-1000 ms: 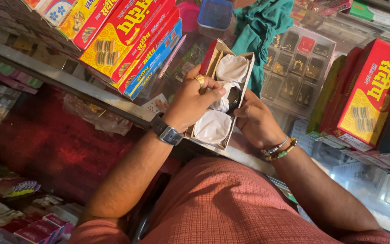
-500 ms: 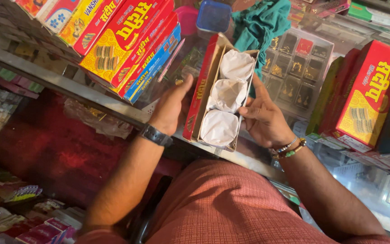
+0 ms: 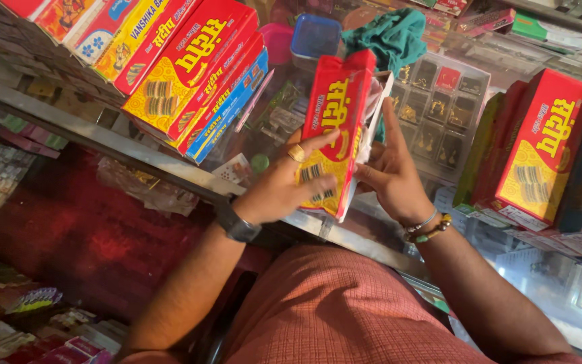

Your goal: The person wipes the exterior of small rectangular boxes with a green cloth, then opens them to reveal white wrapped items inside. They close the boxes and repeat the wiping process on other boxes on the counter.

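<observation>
Head view: red-and-yellow box [image 3: 330,135] held between my hands; left hand [image 3: 284,185] grips its lid face, right hand [image 3: 389,175] clasps the far side.

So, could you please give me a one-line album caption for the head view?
Both hands, left hand and right hand, close a red and yellow box over a glass counter.

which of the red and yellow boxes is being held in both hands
The red and yellow box at centre, gripped between the left hand and right hand. The similar boxes stacked at left and standing at right are untouched.
</observation>
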